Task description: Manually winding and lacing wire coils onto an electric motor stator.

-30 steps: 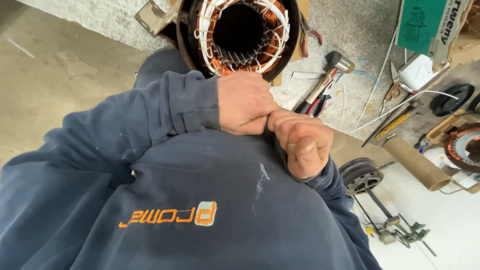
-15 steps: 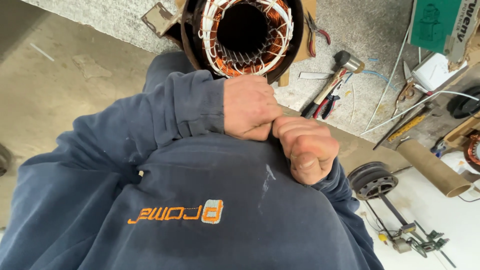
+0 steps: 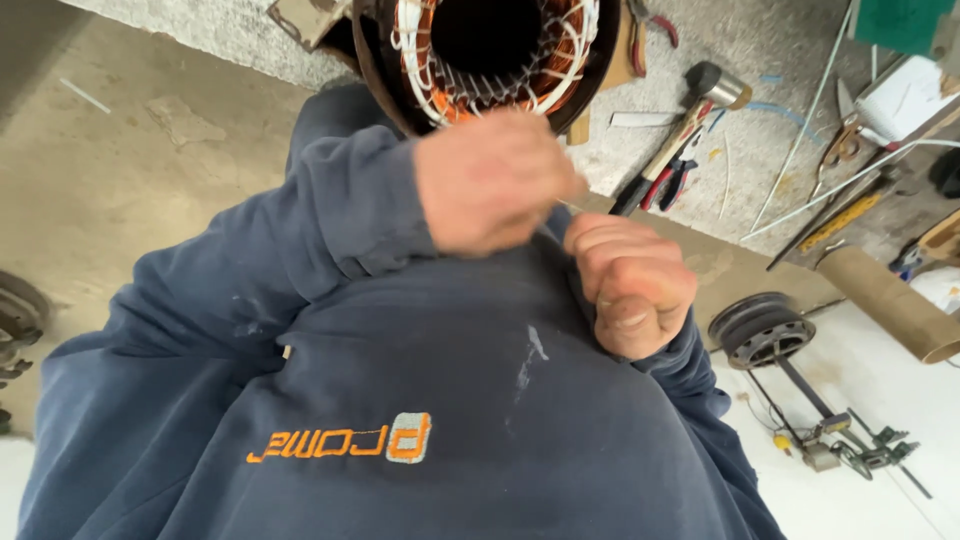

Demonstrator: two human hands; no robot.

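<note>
Far left edge: a dark metal part (image 3: 14,320), mostly cut off, can't really tell what. Big navy sweatshirt (image 3: 420,400) filling the lower frame, orange embroidered logo upside down on it, hiding whatever sits below the chest. Left hand (image 3: 492,180) blurred by motion, raised just under the motor stator (image 3: 500,50), fingers bunched together and apparently pinching a thin pale strand (image 3: 562,204) — too smeared to be sure of the grip. Stator itself cut off at the top edge, dark round shell lying on its side on the floor with the bore facing up at the camera; inside it, copper windings (image 3: 440,90) laced with white cord, the centre just a black hole. Right hand (image 3: 630,285) lower and to the right, against the sweatshirt, curled into a tight fist, fingers pressed together; what's inside the fist not visible, though the strand seems to run toward it. Further right on the rough concrete: hammer (image 3: 690,110), red-handled pliers (image 3: 668,180) just beside it, black pulley wheel (image 3: 762,330), cardboard tube (image 3: 885,300) running off the right edge, plus assorted rods and scraps too small to sort out.
</note>
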